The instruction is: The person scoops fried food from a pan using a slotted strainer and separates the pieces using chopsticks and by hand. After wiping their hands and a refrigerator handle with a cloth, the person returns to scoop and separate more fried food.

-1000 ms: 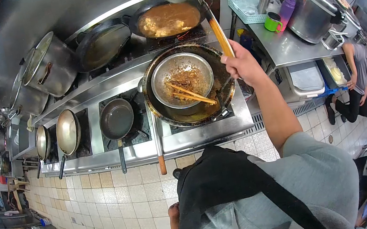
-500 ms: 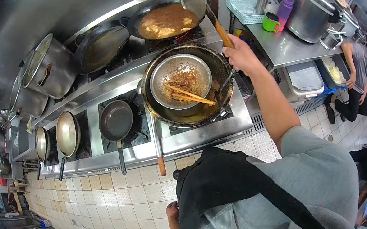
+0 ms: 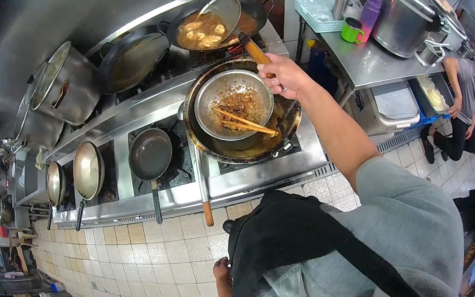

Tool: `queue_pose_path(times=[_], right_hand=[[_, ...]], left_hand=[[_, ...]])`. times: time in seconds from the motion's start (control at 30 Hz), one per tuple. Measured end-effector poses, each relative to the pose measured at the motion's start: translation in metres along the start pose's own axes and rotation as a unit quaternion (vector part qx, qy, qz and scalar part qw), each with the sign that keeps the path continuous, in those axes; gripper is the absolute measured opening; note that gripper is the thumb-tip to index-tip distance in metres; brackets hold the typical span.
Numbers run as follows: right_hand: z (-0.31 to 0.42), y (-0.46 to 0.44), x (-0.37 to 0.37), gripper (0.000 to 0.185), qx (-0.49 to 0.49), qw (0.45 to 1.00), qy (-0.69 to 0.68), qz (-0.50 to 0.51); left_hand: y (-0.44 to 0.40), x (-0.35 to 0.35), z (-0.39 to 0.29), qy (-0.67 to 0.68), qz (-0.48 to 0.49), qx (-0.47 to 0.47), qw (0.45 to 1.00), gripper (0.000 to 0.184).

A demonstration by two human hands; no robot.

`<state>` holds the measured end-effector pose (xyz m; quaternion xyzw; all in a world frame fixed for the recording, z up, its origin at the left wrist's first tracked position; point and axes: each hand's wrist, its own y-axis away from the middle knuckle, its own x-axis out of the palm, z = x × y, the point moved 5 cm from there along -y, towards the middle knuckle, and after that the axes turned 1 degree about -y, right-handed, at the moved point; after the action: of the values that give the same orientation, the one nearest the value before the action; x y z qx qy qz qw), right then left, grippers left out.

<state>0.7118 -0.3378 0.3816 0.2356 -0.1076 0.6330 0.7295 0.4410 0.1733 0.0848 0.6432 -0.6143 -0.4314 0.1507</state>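
My right hand (image 3: 283, 74) is closed round the wooden handle of a wide, round skimmer (image 3: 223, 9). The skimmer's head is over the back wok (image 3: 185, 19), which holds brown liquid with pale yellowish pieces of food in it. Below my right forearm's reach, a metal bowl (image 3: 205, 101) with dark crumbly residue and a pair of wooden chopsticks (image 3: 246, 123) sits inside a large dark pan (image 3: 195, 136) of oily liquid. My left hand (image 3: 222, 269) hangs low beside the black apron, away from the stove; its fingers are too small and partly hidden to read.
Another dark wok (image 3: 134, 62) and tall pots (image 3: 67, 91) stand at the back left. Frying pans (image 3: 150, 153) occupy the front burners, handles jutting over the edge. On the right, a steel table (image 3: 355, 64) carries a basket, cups and a large cooker. A person (image 3: 461, 88) crouches at far right.
My right hand has moved left and slightly forward. The skimmer's head has swung left and down from the wok's right edge to over its middle. More pale pieces show at the liquid's surface.
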Motion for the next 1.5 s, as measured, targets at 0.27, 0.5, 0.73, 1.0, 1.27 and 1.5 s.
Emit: queue_pose_path(times=[0.27, 0.5, 0.73, 1.0, 1.27, 1.5], right_hand=[[-0.001, 0.021, 0.010, 0.058, -0.020, 0.995, 0.093, 0.007], [0.011, 0.050, 0.013, 0.060, -0.059, 0.959, 0.276, -0.032], [0.025, 0.070, 0.010, 0.057, -0.180, 0.903, 0.389, -0.026], [0.024, 0.090, 0.014, 0.058, -0.133, 0.916, 0.372, -0.074], [0.022, 0.090, 0.013, 0.059, -0.174, 0.928, 0.297, -0.140], [0.030, 0.099, 0.014, 0.059, -0.204, 0.911, 0.295, -0.204]], left_hand=[[0.012, -0.002, 0.027, -0.082, -0.017, -0.016, 0.996, 0.027], [0.011, -0.001, 0.047, -0.117, -0.005, 0.020, 0.993, 0.032], [-0.037, -0.005, 0.074, -0.136, 0.020, 0.039, 0.990, 0.030], [-0.056, -0.018, 0.044, -0.048, 0.060, 0.007, 0.997, 0.032], [-0.037, -0.030, 0.045, -0.024, 0.047, 0.034, 0.998, 0.030], [-0.089, -0.055, 0.204, -0.390, 0.055, 0.249, 0.884, 0.031]])
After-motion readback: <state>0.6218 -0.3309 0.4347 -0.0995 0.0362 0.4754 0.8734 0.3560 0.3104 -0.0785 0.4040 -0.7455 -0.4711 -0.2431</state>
